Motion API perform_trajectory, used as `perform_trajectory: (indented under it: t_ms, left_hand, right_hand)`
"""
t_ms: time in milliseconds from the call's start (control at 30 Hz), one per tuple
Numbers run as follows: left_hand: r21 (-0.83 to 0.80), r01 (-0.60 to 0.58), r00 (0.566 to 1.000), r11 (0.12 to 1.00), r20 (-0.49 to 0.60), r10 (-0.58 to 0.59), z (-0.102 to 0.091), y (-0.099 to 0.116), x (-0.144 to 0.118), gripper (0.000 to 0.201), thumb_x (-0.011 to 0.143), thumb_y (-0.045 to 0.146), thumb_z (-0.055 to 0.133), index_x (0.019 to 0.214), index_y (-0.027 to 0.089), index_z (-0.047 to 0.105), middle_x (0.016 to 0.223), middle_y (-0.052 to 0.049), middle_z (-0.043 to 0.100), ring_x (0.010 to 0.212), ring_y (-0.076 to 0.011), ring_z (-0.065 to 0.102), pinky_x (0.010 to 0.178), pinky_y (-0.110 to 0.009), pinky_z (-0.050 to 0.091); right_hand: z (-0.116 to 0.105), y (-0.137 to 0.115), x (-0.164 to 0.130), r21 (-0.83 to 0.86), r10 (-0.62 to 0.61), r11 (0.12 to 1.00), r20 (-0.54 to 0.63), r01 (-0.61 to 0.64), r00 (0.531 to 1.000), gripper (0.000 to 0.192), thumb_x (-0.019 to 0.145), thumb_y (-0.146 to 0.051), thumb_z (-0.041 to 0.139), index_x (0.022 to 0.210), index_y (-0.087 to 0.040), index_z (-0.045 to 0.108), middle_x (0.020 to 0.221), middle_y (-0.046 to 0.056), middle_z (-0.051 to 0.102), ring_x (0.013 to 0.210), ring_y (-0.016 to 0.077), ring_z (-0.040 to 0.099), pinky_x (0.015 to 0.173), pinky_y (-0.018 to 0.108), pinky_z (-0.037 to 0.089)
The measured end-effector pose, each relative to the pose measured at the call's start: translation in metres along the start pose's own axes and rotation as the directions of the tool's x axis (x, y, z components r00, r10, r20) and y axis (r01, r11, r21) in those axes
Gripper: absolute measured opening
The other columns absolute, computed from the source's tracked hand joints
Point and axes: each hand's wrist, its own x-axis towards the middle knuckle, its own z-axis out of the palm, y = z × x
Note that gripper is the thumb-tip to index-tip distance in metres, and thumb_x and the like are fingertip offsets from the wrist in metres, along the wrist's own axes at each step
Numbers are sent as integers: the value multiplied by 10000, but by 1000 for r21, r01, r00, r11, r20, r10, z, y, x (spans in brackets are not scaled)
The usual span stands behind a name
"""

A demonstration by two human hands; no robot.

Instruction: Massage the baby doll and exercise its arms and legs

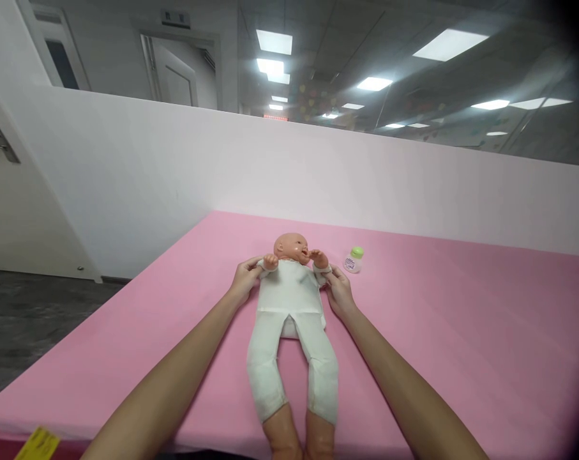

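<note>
Baby doll point(292, 306) in white romper, face-up on pink mat point(461, 332), arms raised, bare feet toward camera.

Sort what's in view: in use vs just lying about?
In use: baby doll in white suit, lying on its back; left hand and right hand, each holding a doll arm at the sleeve.

Lying about: small green-capped bottle on the pink mat; yellow tag at the mat's near corner.

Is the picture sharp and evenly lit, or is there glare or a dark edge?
Head view: the doll and both hands (left, right) are sharp; ceiling lights glare white; right edge is dark; straight lines bend.
</note>
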Motion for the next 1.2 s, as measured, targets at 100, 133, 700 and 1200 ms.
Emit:
perform_trajectory:
  t_ms: [100,133,700,1200]
  left_hand:
    - [20,2,1000,1000,2,-2,-1,1,1,387,662,393,857,967,166,787,960,-84,749,808,-190,640,646,-263,432]
    - [29,2,1000,1000,-8,-2,-1,1,1,400,652,392,865,971,168,776,931,-73,742,777,-178,627,623,-256,416]
    - [75,-50,999,996,-4,51,-1,3,-1,415,685,435,838,994,166,770,985,-90,742,811,-195,620,622,-259,410]
    - [95,-1,1000,995,12,0,0,5,-3,479,710,574,848,913,145,781,876,-73,717,728,-169,574,599,-264,390]
  right_hand:
    - [1,-1,2,-10,19,1000,-38,-20,999,295,664,-372,860,866,-226,702,663,-45,611,570,117,481,516,259,374]
    - [1,-1,2,-12,27,1000,-49,-28,998,297,660,-373,865,853,-225,693,652,-48,603,561,115,477,503,256,363]
    - [-4,4,6,-18,9,1000,-36,-9,999,350,600,-343,864,903,-242,721,815,-13,704,706,157,601,623,281,473]
    - [-3,-1,4,-59,12,998,-76,-16,997,391,630,-496,914,692,-209,656,624,-25,621,566,133,508,517,280,405]
